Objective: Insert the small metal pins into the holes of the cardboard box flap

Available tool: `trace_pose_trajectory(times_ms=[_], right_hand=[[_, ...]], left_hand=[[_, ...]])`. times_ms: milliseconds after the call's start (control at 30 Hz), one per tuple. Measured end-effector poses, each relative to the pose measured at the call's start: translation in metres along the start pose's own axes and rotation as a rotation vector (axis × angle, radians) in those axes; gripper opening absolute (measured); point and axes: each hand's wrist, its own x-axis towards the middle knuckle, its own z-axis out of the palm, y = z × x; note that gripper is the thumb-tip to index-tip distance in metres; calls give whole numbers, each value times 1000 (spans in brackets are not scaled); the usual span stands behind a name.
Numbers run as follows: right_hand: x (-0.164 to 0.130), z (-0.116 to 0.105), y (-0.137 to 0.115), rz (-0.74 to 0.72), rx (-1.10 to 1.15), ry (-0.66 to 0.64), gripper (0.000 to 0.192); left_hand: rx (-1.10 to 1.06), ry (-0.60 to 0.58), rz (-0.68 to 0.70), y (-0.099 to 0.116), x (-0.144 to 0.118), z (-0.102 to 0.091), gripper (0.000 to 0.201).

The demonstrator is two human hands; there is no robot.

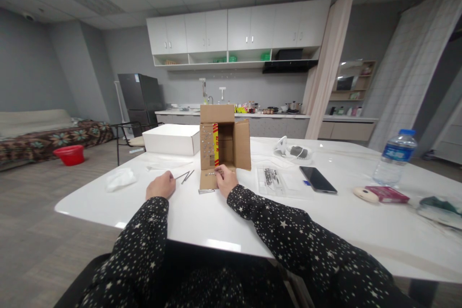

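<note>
We see a small cardboard box [224,147] standing open-faced at the near middle of the glossy white tabletop [202,221], its flaps spread and a red-and-yellow strip on the left inner panel; its interior is shadowed and hard to read. Our right hand [224,180] rests at the lower front flap, fingers curled on the cardboard edge, but whether the grip pinches anything is not discernible. Our left hand [160,186] lies loosely closed on the tabletop, with thin metal pins [185,176] just beside its knuckles; contact cannot be confirmed. A flat metallic clip [206,191] lies between the hands, too small to identify. Behind sits a white box [172,139]; to the right, a dark phone [317,179] and a clear plastic bottle [394,156]
</note>
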Motion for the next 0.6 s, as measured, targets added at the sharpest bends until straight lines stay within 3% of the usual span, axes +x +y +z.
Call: trace_pose_trajectory(times_ms=[233, 500, 600], right_hand=[[0, 2, 1, -20, -118, -69, 20], [-17, -8, -20, -286, -364, -417, 22], [-18, -8, -21, -306, -415, -452, 23]], left_hand=[[-10, 3, 4, -1, 2, 3, 33], [4, 4, 7, -2, 5, 5, 32], [0, 0, 1, -2, 4, 4, 32]])
